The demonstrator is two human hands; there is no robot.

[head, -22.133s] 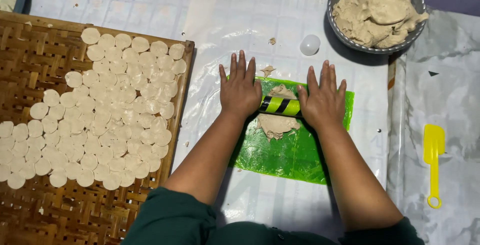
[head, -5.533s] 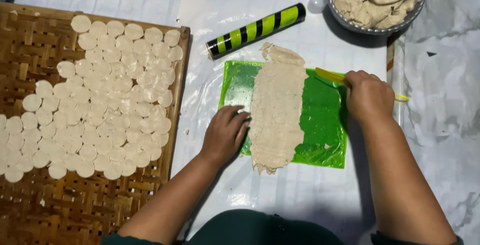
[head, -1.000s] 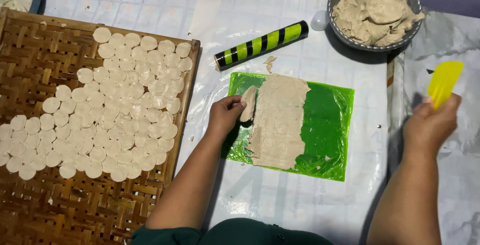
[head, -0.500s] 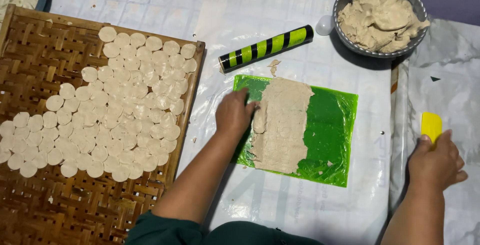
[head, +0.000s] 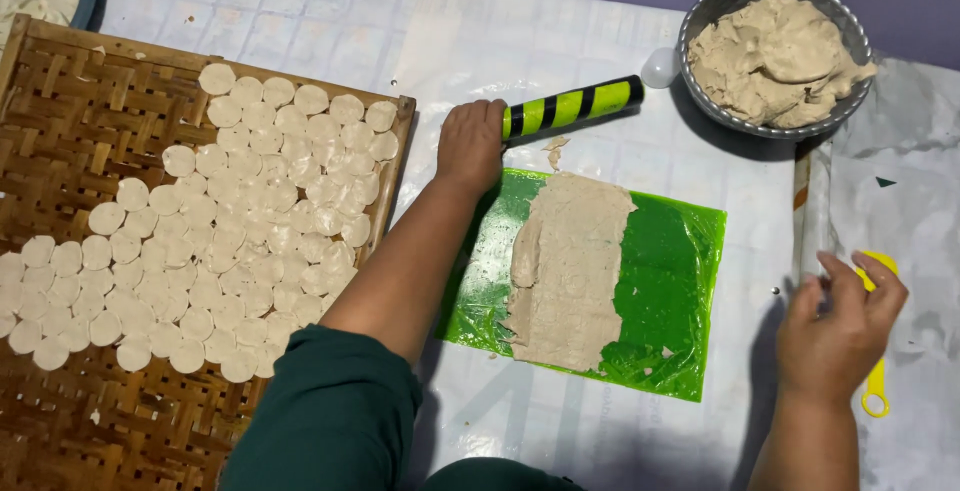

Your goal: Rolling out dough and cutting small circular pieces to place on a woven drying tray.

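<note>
The left hand (head: 470,143) has left the dough sheet (head: 567,269) and now closes on the striped rolling pin (head: 572,107). The right hand (head: 838,326) rests loosely open on the yellow spatula (head: 877,351), at the mat's right edge.

You see a rolling pin (head: 572,108) striped black and lime green, beige dough (head: 570,266) on a bright green sheet (head: 672,281), a yellow scraper (head: 878,371), pale discs (head: 240,241) on a brown woven tray (head: 80,111).

Left hand (head: 468,145) outstretched, right hand (head: 836,323) curled.
</note>
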